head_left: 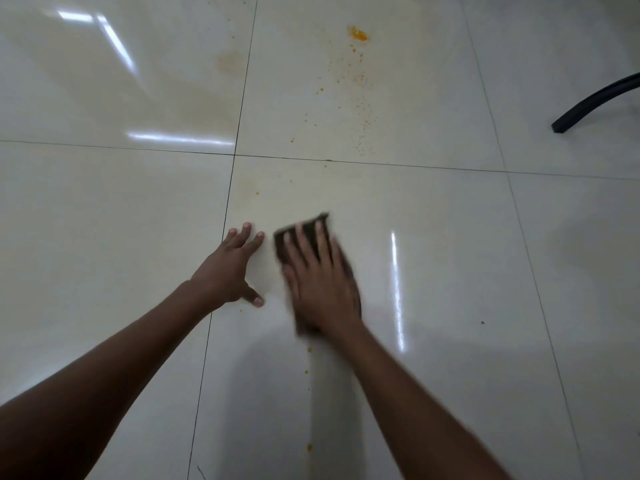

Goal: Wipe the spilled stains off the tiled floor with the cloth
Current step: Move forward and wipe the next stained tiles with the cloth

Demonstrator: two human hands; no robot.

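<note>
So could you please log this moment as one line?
right hand flat on dark cloth | left hand braced on tiled floor | orange stain unwiped

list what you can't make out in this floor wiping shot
Head view only:
- Dark brown cloth: mostly hidden under the flat right hand, and motion-blurred.
- Curved black furniture leg: cut off by the right edge.
- Faint tan smear: washed out by glare.

Glare streaks the glossy floor (415, 202); right hand (320, 285) motion-blurred.
</note>
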